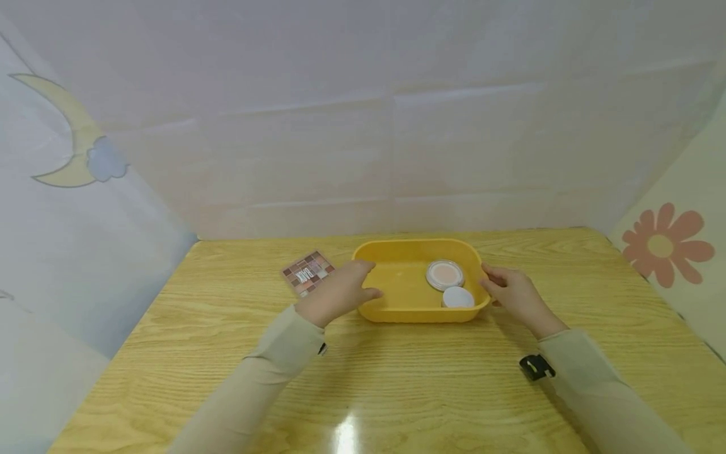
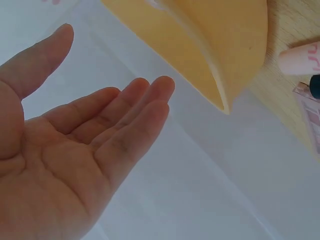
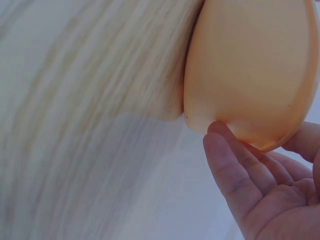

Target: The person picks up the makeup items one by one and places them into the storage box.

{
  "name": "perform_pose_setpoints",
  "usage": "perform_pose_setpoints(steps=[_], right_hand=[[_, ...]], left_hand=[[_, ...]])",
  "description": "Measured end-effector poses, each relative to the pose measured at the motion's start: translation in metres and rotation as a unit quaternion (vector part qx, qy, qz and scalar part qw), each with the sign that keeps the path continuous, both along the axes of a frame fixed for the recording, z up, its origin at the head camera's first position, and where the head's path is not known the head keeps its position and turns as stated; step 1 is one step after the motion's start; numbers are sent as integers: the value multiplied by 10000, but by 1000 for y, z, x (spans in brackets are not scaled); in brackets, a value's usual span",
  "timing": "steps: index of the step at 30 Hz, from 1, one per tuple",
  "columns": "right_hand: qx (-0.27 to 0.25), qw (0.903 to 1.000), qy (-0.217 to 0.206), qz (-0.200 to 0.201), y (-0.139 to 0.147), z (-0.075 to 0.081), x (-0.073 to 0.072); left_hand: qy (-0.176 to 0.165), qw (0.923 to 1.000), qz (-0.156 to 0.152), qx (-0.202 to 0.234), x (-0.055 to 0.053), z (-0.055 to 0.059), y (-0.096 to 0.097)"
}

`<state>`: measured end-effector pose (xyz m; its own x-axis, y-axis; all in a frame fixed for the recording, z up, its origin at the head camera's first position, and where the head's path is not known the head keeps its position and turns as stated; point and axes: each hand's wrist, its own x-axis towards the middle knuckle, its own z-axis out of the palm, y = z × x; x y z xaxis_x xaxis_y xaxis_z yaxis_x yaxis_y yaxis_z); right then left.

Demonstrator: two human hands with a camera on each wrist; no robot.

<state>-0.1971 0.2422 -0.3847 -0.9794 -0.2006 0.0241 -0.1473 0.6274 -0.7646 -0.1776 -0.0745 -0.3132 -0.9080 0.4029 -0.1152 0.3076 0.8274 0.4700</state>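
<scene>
Right grip (image 1: 515,295) pinches the right end of the yellow tub (image 1: 416,315), which I see on the desk (image 1: 170,328); my left grip (image 1: 340,290) is wide, near the tub's left end and apart from it; inside, at right, I make out a round compact (image 1: 445,275) and a white disc (image 1: 457,297); an eyeshadow palette (image 1: 305,271) lies to the left.

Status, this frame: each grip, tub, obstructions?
Left grip open, beside tub. Right grip pinching tub's right end. Tub upright on table. Palette left of tub; nothing visibly blocking.
</scene>
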Motion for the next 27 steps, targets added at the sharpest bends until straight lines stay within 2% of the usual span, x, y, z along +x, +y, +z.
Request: perform_pose_setpoints(steps=[14, 21, 25, 27], right_hand=[[-15, 10000, -32, -24, 0, 1, 0], [-57, 10000, -10, -6, -1, 1, 1], [-64, 10000, -6, -7, 0, 1, 1], [-76, 10000, -16, -5, 0, 1, 1]], left_hand=[[169, 9996, 190, -85, 5, 4, -21], [595, 9982, 97, 13, 4, 1, -30], [477, 9985, 126, 246, 4, 1, -34], [378, 9989, 206, 186, 4, 1, -37]])
